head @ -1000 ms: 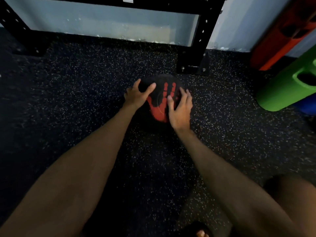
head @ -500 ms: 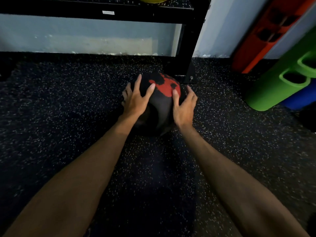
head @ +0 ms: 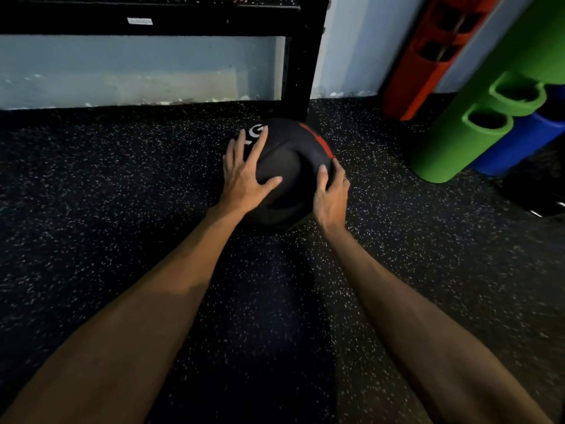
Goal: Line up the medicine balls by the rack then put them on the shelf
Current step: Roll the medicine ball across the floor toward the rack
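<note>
Rolled forward, the medicine ball [head: 287,166] no longer shows its red hand print; a red stripe and white KG letters face up instead. It sits on the speckled floor [head: 122,209] between both hands. The left hand [head: 244,175] lies spread wide over its near-left face, fingers straight. The right hand [head: 331,194] presses flat on its right side, thumb on top. Neither hand reaches under it. Just beyond the fingertips stands the rack post [head: 301,56]. One more push could knock the ball against that post and send it off toward the green foam roller [head: 452,142], right of the right hand. Lifting with palms only on the sides risks a slip.
</note>
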A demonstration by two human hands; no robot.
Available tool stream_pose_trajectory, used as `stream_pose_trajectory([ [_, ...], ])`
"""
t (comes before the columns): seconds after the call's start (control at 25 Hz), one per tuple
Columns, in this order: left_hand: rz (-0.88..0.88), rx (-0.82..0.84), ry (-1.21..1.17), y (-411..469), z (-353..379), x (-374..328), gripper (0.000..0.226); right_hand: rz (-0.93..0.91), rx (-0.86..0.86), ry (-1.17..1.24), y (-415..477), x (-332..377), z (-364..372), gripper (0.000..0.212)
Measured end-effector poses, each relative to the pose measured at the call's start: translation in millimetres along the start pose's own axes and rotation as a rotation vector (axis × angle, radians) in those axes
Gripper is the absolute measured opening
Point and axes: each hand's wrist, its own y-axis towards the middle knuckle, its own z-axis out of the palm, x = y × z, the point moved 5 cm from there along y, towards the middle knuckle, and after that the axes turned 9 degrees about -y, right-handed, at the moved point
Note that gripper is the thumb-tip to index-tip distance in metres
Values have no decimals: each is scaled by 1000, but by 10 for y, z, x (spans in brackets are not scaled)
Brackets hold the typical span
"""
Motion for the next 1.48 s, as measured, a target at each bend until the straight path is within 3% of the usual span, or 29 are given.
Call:
stream_pose_trajectory([
  [0.08,26,41,-37,-6,61,7,108,50,13,12,63,-93,-34,57],
  [0.2,-123,-17,-49,-126,192,-62,103,117,18,5,151,-213,-127,56],
  [0.32,-113,-20,-60,-208,241,-157,99,132,23,3,99,-309,-160,57],
  [0.44,-121,-34,-117,-310,117,-25,98,80,36,-19,-53,-240,-123,60],
  [0.84,-385,-195,-356,-741,-290,646,100,-221,61,-225,-309,583,411,69],
  [1.12,-495,-71,-266,-817,-464,509,101,-184,113,-399,-441,664,276,69],
  [1.24,-573,-44,-189,-931,-667,239,84,-173,149,-514,-699,756,-40,62],
  [1.48,-698,274,10,-1609,-1712,-1094,32,10,500,-798,-1590,1621,-1036,41],
])
